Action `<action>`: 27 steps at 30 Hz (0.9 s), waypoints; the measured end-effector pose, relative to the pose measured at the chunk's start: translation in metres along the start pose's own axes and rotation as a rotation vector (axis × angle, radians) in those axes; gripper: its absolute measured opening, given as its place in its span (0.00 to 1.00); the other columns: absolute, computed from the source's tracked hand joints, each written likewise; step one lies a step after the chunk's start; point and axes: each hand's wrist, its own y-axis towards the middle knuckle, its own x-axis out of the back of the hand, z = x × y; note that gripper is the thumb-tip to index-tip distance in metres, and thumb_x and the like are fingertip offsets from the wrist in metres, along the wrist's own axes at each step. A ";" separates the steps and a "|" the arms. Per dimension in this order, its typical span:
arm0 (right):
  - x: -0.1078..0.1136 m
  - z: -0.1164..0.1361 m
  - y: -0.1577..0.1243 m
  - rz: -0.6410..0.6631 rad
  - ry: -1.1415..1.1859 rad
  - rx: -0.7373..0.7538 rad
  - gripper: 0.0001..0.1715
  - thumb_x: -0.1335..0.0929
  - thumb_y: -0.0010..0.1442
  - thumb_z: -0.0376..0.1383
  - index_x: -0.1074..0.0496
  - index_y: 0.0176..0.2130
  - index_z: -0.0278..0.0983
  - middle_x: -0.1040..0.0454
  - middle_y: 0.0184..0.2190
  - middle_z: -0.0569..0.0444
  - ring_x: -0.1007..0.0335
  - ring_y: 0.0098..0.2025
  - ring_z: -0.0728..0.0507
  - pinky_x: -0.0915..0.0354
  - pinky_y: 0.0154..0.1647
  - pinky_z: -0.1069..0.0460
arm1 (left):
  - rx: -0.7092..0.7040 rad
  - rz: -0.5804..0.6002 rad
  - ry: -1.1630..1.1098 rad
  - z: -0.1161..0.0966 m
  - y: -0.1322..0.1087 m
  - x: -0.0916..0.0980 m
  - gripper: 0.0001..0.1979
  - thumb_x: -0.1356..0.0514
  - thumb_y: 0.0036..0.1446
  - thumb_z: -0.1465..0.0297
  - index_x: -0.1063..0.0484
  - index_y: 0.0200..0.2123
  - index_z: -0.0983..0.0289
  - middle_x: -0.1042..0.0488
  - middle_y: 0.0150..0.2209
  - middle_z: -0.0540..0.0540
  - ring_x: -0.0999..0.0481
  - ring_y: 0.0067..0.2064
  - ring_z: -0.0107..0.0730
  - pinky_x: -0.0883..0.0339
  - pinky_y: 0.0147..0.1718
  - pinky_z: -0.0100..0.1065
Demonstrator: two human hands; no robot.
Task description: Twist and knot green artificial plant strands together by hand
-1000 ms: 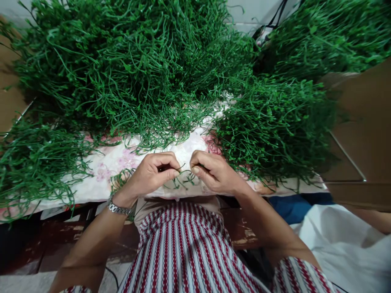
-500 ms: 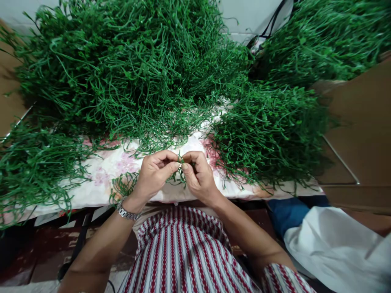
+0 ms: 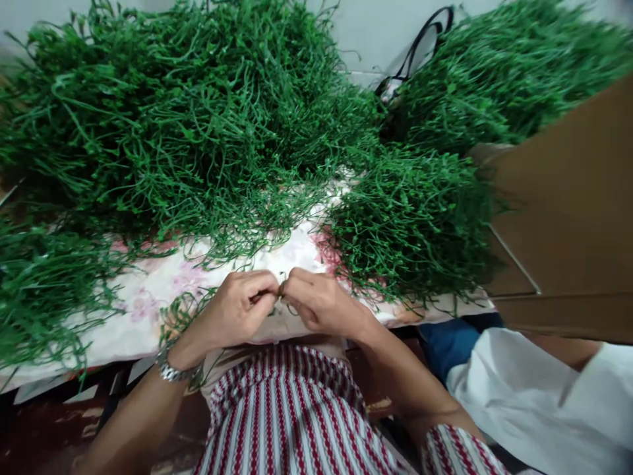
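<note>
My left hand and my right hand meet fingertip to fingertip above the front of the floral cloth. Both are closed, pinching a thin green plant stem between them; most of it is hidden by the fingers. It looks like the plastic-like stems in the piles around. A small loose bunch of green stems lies beside my left wrist, which wears a metal watch. Beyond my hands, finer stems are scattered over the cloth.
A large heap of green stems fills the back, with smaller piles at left and right. A cardboard box stands at the right, and another stem heap lies behind it. Someone in white clothing is at the lower right.
My hands have drawn slightly lower and toward my body, with the knuckles turned more upward and the fingers covering more of the stem. The whole view has shifted a little.
</note>
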 end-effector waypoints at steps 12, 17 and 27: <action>0.063 0.000 -0.015 -0.031 0.144 0.038 0.07 0.39 0.61 0.28 0.33 0.33 0.34 0.34 0.26 0.55 0.39 0.28 0.53 0.40 0.29 0.58 | -0.021 0.033 -0.063 0.007 -0.016 0.019 0.05 0.46 0.53 0.75 0.32 0.28 0.63 0.30 0.25 0.50 0.31 0.27 0.27 0.40 0.27 0.26; 0.138 -0.038 -0.027 -0.753 -0.252 -0.368 0.09 0.39 0.62 0.36 0.31 0.36 0.36 0.35 0.25 0.56 0.41 0.24 0.52 0.43 0.26 0.55 | 0.134 -0.228 -0.138 0.016 -0.016 0.015 0.02 0.43 0.52 0.72 0.31 0.28 0.62 0.29 0.28 0.49 0.30 0.30 0.27 0.37 0.29 0.25; 0.201 -0.118 -0.070 -0.522 -0.781 -0.716 0.14 0.37 0.60 0.39 0.25 0.33 0.35 0.28 0.28 0.50 0.35 0.30 0.46 0.43 0.30 0.52 | 0.103 -0.296 -0.345 0.015 -0.011 0.011 0.03 0.41 0.51 0.75 0.30 0.30 0.61 0.32 0.33 0.51 0.34 0.37 0.30 0.38 0.33 0.28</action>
